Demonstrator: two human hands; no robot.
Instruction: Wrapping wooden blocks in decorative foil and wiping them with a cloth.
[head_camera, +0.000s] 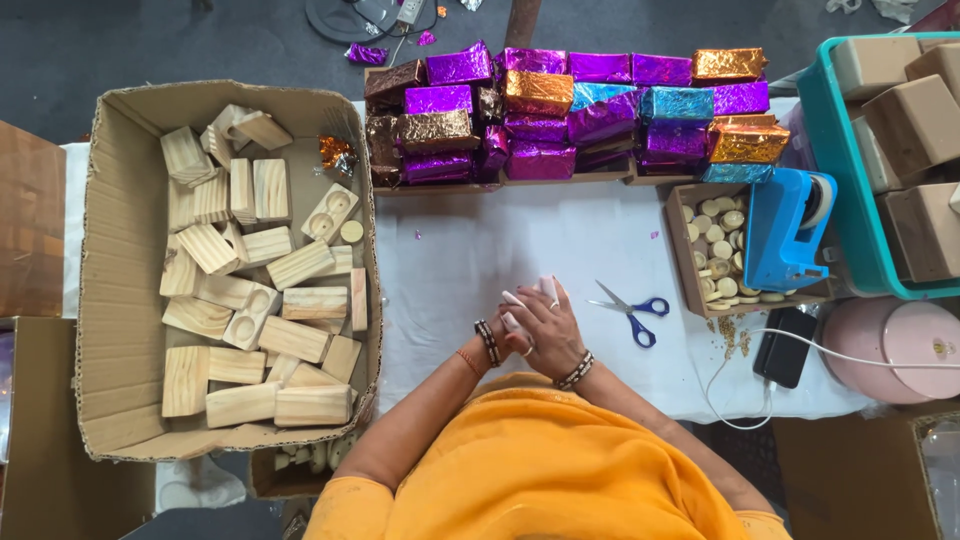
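My right hand (545, 330) lies over my left hand (506, 320) on the white tablecloth (450, 250), just in front of my orange-clad body. Both hands are pressed together with fingers curled, and I see nothing held in them. Most of my left hand is hidden under the right. Both wrists carry beaded bracelets. Blue-handled scissors (632, 309) lie open on the cloth just right of my hands. A large cardboard box (105, 250) full of several pale wooden blocks (300, 265) stands to the left.
Foil-wrapped boxes (570, 110) in purple, gold, brown and blue are stacked along the far edge. At right are a blue tape dispenser (785, 230), a small box of wooden discs (682, 262), a teal crate (825, 150) of brown boxes, a black phone (785, 348) on a white cable and a pink round container (890, 350).
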